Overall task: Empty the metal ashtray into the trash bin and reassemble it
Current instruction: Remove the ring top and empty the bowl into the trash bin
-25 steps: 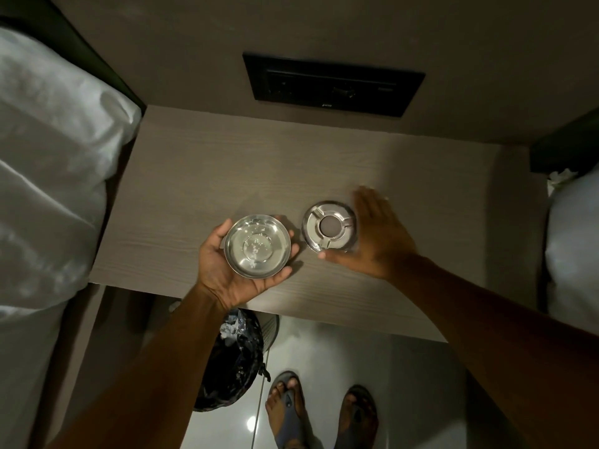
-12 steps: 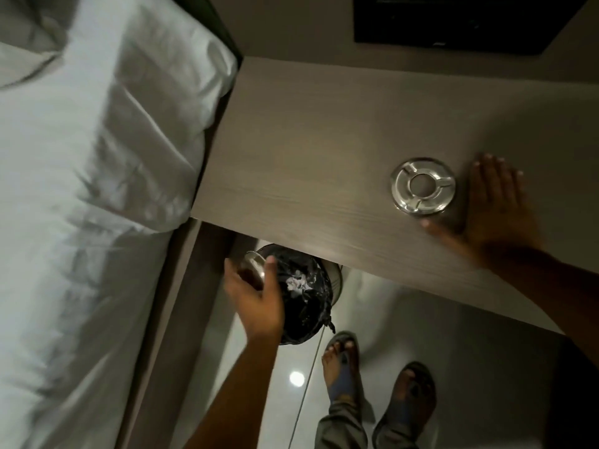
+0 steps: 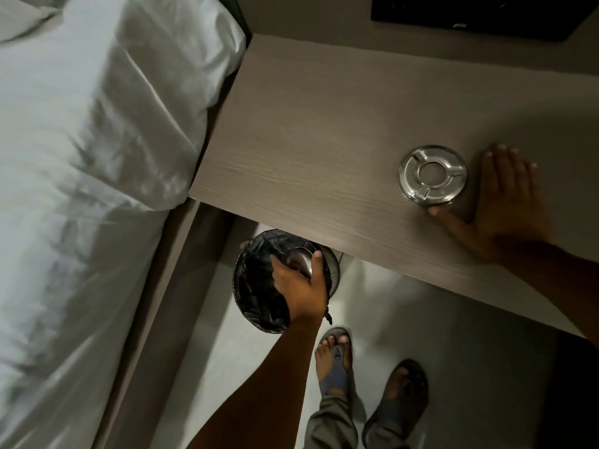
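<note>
My left hand (image 3: 301, 288) grips the metal ashtray bowl (image 3: 298, 260), turned over above the trash bin (image 3: 256, 286), which has a black liner and stands on the floor under the table's edge. Only part of the bowl shows past my fingers. The ashtray lid (image 3: 432, 175), a steel ring with three notches and a round hole, lies on the wooden table (image 3: 308, 140). My right hand (image 3: 505, 202) rests flat on the table just right of the lid, fingers spread, thumb tip touching the lid's near rim.
A bed with white sheets and a pillow (image 3: 97, 140) fills the left side. A dark wall panel (image 3: 486, 14) sits above the table. My feet in sandals (image 3: 335, 361) stand on the pale floor near the bin.
My left hand carried the bowl off the table, down over the bin, and turned it over. The view swung left and down. My right hand stayed beside the lid.
</note>
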### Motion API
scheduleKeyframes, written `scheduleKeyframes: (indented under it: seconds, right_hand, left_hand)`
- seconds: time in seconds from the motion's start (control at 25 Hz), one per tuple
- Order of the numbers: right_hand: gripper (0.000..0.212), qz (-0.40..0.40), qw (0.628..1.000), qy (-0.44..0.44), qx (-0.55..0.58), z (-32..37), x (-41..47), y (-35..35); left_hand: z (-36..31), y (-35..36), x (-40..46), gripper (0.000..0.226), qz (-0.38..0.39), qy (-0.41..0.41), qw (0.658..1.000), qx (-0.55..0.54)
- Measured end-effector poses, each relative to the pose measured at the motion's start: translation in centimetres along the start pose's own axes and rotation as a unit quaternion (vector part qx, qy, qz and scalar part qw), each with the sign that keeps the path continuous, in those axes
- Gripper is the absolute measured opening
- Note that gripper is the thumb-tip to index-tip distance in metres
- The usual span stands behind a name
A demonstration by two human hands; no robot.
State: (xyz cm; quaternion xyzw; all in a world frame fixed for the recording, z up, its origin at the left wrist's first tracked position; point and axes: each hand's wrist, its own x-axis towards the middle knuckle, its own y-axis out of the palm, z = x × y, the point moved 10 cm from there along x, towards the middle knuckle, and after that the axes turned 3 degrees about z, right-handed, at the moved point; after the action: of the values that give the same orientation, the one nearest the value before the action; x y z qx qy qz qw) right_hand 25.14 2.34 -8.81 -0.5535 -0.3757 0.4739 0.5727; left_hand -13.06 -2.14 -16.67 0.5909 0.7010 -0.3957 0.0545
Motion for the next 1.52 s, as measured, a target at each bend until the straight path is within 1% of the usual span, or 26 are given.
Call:
scheduleKeyframes:
  seconds: [0.08, 0.12, 0.2, 0.28, 0.32, 0.4, 0.52, 0.64, 0.76, 0.88, 1.0, 1.12, 1.2, 1.24, 1.32, 1.36, 1.48, 1.52]
  right_hand:
    - [0.121, -0.001, 1.000, -0.004, 0.002, 0.1, 0.0, 0.0]
    - [0.121, -0.002, 1.000, -0.004, 0.002, 0.1, -0.1, 0.1]
    - [0.121, -0.006, 1.000, -0.001, 0.006, 0.0, 0.0, 0.0]
    - [0.121, -0.009, 1.000, -0.002, 0.006, 0.0, 0.0, 0.0]
    - [0.121, -0.010, 1.000, -0.004, 0.007, 0.0, 0.0, 0.0]
    - [0.121, -0.013, 1.000, -0.009, 0.014, 0.1, 0.0, -0.2]
    - [0.121, -0.010, 1.000, -0.008, 0.012, 0.0, 0.0, 0.0]
    - [0.121, -0.011, 1.000, -0.005, 0.006, -0.1, 0.0, 0.0]
    - [0.120, -0.015, 1.000, -0.008, 0.013, -0.1, 0.0, 0.1]
    - [0.121, -0.015, 1.000, -0.007, 0.016, -0.1, -0.1, 0.1]
    - [0.121, -0.007, 1.000, -0.003, 0.016, -0.2, 0.1, 0.2]
    - [0.120, -0.009, 1.000, -0.002, 0.011, -0.2, 0.1, 0.1]
    - [0.120, -0.006, 1.000, -0.001, 0.016, -0.3, 0.1, 0.2]
    - [0.120, -0.004, 1.000, -0.003, 0.020, -0.3, 0.1, 0.3]
    - [0.120, -0.013, 1.000, -0.006, 0.020, -0.2, 0.0, 0.3]
    - [0.120, -0.016, 1.000, -0.004, 0.021, -0.3, 0.1, 0.3]
    - [0.119, -0.004, 1.000, -0.005, 0.023, -0.4, 0.1, 0.7]
    - [0.119, -0.006, 1.000, -0.003, 0.021, -0.4, 0.2, 0.7]
  left_hand:
    - [0.0, 0.4, 0.4, 0.098, 0.004, 0.000, 1.000, 0.020]
    - [0.1, 0.2, 0.4, 0.098, -0.009, -0.002, 1.000, 0.017]
    - [0.4, 0.1, 0.8, 0.097, -0.020, -0.009, 1.000, -0.016]
    - [0.6, 1.0, 1.0, 0.087, 0.013, -0.028, 0.998, -0.053]
    - [0.6, 1.2, 0.9, 0.083, 0.009, -0.039, 0.996, -0.077]
    - [0.2, 0.8, 0.7, 0.087, -0.026, -0.051, 0.992, -0.108]
    - [-0.5, 1.4, 0.9, 0.090, 0.001, -0.030, 0.998, -0.051]
    - [-0.8, 0.5, 1.0, 0.094, -0.010, -0.003, 0.999, -0.038]
    - [-0.8, 1.1, 0.8, 0.091, 0.027, 0.008, 1.000, 0.009]
    - [-1.1, 0.4, 0.4, 0.097, -0.001, 0.017, 1.000, -0.003]
    - [-1.3, 1.0, 0.5, 0.094, 0.030, 0.029, 0.998, 0.042]
    - [-1.4, 0.2, 0.4, 0.092, 0.001, 0.050, 0.998, 0.037]
    - [-0.7, 1.1, 0.6, 0.090, 0.038, 0.040, 0.997, 0.052]
    - [-0.5, 1.3, 0.6, 0.091, 0.046, 0.037, 0.997, 0.049]
    - [-0.5, 0.5, 0.7, 0.093, 0.016, 0.034, 0.999, 0.003]
    - [-0.5, 0.4, 0.8, 0.091, 0.011, 0.034, 0.999, -0.003]
    - [-0.5, 1.2, 0.5, 0.082, 0.062, 0.053, 0.994, 0.075]
    - [-0.8, 0.9, 0.4, 0.078, 0.064, 0.058, 0.994, 0.073]
